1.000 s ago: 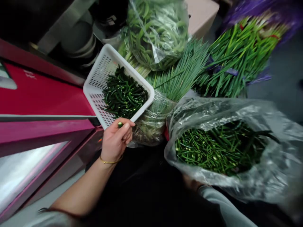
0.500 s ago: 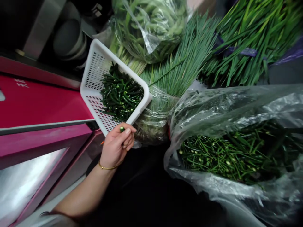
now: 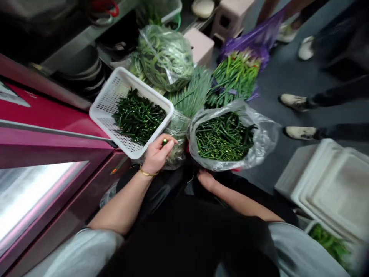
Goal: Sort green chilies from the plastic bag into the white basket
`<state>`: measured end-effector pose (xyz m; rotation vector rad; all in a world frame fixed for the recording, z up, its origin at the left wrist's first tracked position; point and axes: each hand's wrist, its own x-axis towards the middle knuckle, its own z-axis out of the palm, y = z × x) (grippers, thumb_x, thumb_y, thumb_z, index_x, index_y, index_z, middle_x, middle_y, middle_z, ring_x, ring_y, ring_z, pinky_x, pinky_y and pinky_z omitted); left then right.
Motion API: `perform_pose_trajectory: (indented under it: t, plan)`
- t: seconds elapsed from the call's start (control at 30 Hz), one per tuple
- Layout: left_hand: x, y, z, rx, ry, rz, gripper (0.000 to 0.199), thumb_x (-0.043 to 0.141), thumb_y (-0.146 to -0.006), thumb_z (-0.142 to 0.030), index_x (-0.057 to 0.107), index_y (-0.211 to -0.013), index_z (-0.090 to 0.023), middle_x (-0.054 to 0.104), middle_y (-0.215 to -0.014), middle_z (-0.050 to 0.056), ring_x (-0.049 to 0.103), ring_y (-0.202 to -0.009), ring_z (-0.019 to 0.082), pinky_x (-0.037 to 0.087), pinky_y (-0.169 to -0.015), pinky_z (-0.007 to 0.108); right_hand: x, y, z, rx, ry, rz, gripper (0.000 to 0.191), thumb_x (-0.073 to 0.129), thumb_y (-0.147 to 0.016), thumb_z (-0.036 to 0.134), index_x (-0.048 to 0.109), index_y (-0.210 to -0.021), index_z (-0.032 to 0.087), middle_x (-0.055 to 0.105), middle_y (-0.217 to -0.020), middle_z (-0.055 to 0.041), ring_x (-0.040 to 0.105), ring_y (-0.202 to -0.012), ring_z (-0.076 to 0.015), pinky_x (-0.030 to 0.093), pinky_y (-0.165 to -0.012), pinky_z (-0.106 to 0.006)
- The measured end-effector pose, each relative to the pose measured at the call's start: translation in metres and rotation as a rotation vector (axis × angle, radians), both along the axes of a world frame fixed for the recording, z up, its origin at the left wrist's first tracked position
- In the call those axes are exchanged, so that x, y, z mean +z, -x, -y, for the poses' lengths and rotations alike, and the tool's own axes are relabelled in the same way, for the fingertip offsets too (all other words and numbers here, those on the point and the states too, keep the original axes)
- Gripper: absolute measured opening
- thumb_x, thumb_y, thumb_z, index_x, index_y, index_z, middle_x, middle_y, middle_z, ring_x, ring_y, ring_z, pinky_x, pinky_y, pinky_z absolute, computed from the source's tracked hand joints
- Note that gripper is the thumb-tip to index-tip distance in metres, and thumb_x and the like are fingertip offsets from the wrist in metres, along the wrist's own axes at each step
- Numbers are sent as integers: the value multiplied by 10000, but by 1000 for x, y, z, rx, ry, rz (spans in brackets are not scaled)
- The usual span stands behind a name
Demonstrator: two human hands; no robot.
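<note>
My left hand [image 3: 157, 154] is closed at the near right corner of a white perforated plastic basket [image 3: 128, 153]. Between its thumb and fingers shows the rounded end of a green chili pepper [image 3: 164, 142]. Dark, glossy green chili peppers [image 3: 140, 115] lie heaped in that basket, which sits tilted. My right hand [image 3: 205, 179] is low, just under the near rim of an open clear plastic bag [image 3: 271, 132]; its fingers are mostly hidden. Inside the bag is a pile of long, thin green peppers with stems [image 3: 225, 138].
Behind the basket stand a bag of green beans [image 3: 165, 57] and a bundle of thin green onions [image 3: 191, 92]. Leafy greens [image 3: 236, 77] lie in purple plastic. White bins [image 3: 331, 181] are at right, other people's shoes [image 3: 294, 102] beyond. A pink cabinet [image 3: 57, 150] borders the left.
The view has pulled back, bringing my right arm, the whole clear bag and the floor into sight. My left hand stays by the basket corner, still pinching the green chili pepper.
</note>
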<state>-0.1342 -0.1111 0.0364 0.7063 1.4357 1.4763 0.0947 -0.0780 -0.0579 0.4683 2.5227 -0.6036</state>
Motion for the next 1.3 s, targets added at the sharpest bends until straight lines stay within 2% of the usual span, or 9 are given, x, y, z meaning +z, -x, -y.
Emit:
perform_pose_trajectory:
  t: [0.17, 0.33, 0.47, 0.67, 0.8, 0.9, 1.13, 1.2, 1.3]
  plan:
    - [43, -39, 15, -314, -109, 34, 208, 592, -843, -383, 665, -878, -191, 434, -499, -40, 374, -433, 80, 310, -433, 211, 89, -50, 17, -211, -162, -99, 236, 468, -848, 48, 670, -937, 133, 620, -961, -147, 583, -880, -227, 497, -704, -314]
    - [41, -86, -69, -421, -111, 59, 231, 649, -801, -301, 663, -982, -159, 664, -871, 51, 614, -784, 131, 488, -688, 232, 155, -51, -65, -469, -139, -418, 249, 519, -804, 69, 681, -972, 158, 612, -961, -75, 576, -856, -152, 448, -796, -251]
    - [5, -107, -135, -489, 193, 265, 273, 657, -794, -320, 599, -988, -137, 641, -769, 45, 607, -624, 120, 497, -556, 243, 139, -28, -137, -545, -186, -378, 196, 587, -748, 79, 694, -909, 114, 653, -913, -72, 584, -830, -154, 430, -779, -242]
    - [-32, -108, -150, -509, 290, 246, 355, 673, -684, -91, 537, -1009, -133, 613, -683, 20, 594, -516, 117, 473, -499, 239, 86, -25, -169, -732, 110, -663, 301, 485, -825, 102, 658, -1071, 109, 702, -1011, -115, 641, -888, -167, 480, -834, -292]
    - [-33, -103, -149, -475, 212, 327, 478, 614, -613, -26, 563, -1080, -119, 549, -613, -38, 524, -486, 81, 414, -475, 210, 76, -41, -179, -1049, 530, -959, 440, 392, -863, 137, 510, -1286, 147, 711, -996, -95, 685, -837, -159, 554, -771, -336]
    - [-30, -107, -147, -441, 186, 421, 360, 650, -642, -131, 594, -998, -118, 499, -583, -52, 512, -516, 82, 411, -484, 214, 72, -41, -174, -1115, 656, -1082, 447, 431, -875, 227, 468, -1319, 185, 708, -1009, -84, 695, -870, -174, 569, -795, -379]
    - [-23, -124, -135, -694, 288, 179, 382, 784, -610, -389, 499, -703, -152, 518, -532, -35, 399, -397, 45, 243, -356, 178, 79, -32, -141, -939, 199, -1102, 515, 415, -915, 316, 382, -1420, 219, 578, -1311, -100, 574, -1173, -196, 452, -1011, -380]
    - [-19, -120, -130, -749, 302, 133, 384, 772, -633, -416, 525, -753, -149, 494, -516, -52, 363, -376, 33, 228, -352, 172, 86, -45, -141, -981, 153, -1027, 536, 459, -901, 350, 385, -1413, 208, 626, -1211, -102, 647, -980, -186, 496, -918, -369]
    - [-11, -114, -120, -812, 311, 93, 396, 745, -677, -446, 554, -857, -150, 475, -523, -65, 351, -379, 28, 221, -356, 163, 93, -65, -145, -1071, 261, -809, 435, 470, -890, 465, 566, -1179, 155, 646, -742, -21, 571, -570, -138, 493, -625, -298]
